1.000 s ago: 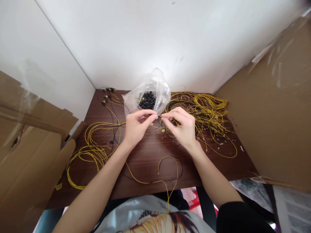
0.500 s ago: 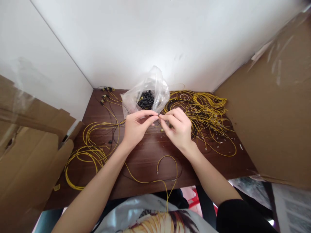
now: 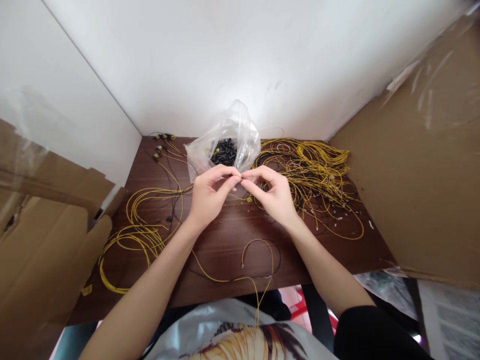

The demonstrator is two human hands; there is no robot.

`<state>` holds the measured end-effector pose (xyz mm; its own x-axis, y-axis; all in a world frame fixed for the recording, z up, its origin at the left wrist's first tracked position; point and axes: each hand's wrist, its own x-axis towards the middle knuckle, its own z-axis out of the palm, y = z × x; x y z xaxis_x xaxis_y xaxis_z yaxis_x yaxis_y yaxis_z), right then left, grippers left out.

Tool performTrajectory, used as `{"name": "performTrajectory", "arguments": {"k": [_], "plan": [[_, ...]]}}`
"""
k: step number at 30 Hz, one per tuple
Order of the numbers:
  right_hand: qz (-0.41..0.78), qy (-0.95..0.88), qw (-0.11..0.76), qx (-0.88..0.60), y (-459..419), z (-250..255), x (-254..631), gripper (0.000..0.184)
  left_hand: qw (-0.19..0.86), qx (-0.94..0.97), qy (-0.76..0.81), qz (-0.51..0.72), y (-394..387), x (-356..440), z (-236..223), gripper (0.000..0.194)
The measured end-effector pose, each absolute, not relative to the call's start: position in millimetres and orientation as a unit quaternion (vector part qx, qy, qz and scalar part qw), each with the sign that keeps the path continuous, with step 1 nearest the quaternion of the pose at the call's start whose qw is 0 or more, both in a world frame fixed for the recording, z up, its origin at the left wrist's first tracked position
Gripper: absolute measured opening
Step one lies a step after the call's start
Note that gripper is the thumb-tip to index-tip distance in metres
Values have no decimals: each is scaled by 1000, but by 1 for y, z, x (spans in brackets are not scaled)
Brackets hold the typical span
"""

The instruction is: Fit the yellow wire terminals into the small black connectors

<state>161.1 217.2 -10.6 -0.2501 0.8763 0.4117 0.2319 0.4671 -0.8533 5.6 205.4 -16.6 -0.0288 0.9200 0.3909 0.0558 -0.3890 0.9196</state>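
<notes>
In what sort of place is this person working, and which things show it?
Probably a small workbench for cables: yellow cables lie piled at the right of a brown table, with a clear bag of small black parts behind the hands.

Saw a bag [image 3: 248,145] at the back of the table [image 3: 213,250], near the wall [image 3: 240,55], with small parts [image 3: 225,151] inside. Found a heap of wires [image 3: 318,165] to its right and loops of wire [image 3: 152,246] to its left (nearer the front). Spotted cardboard [image 3: 416,165] at both ends.
</notes>
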Motion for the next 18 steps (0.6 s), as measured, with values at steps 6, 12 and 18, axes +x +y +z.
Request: {"name": "performTrajectory", "arguments": {"k": [6,12,18], "plan": [[482,-623,466,-404,219,-10,161,12,364,606,408,578,206,5,-18,10],[613,-543,431,-379,225,-12,165,20,348,613,409,580,207,4,-19,6],[705,-486,366,-366,227,-14,167,26,336,626,397,580,207,3,-18,7]]}}
